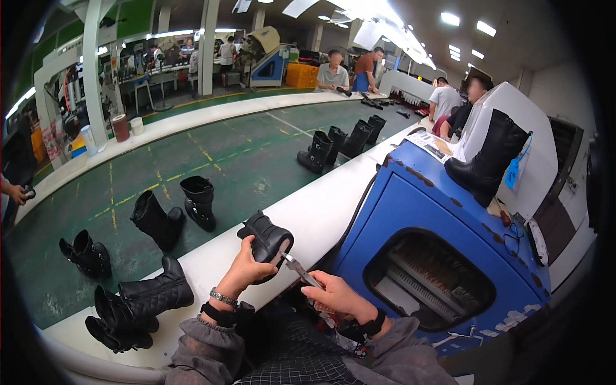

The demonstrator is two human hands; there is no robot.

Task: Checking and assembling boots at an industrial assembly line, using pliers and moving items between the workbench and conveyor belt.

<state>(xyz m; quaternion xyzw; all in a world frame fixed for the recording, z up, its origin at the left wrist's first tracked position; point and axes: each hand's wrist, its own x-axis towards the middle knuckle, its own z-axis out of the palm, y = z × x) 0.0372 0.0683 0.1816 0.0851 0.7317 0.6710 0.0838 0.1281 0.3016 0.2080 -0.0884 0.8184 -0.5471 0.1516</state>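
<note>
My left hand (244, 265) is closed around a black boot (264, 236) lying over the white bench edge. The boot's pale bottom faces right. Wrapped in my right hand (340, 294) are metal pliers (301, 269), their jaws touching or very near the heel end of that pale bottom; I cannot tell if they grip anything. Left of my left forearm, a quilted black boot (156, 292) lies on its side on the bench, beside another toppled black boot (115, 333).
Several black boots stand on the green conveyor (256, 167), among them a buckled one (314, 153). At right is a blue machine (410, 192) with a tall black boot (491, 157) on top. People sit and stand at the far end; another person's hand (19, 194) shows at left.
</note>
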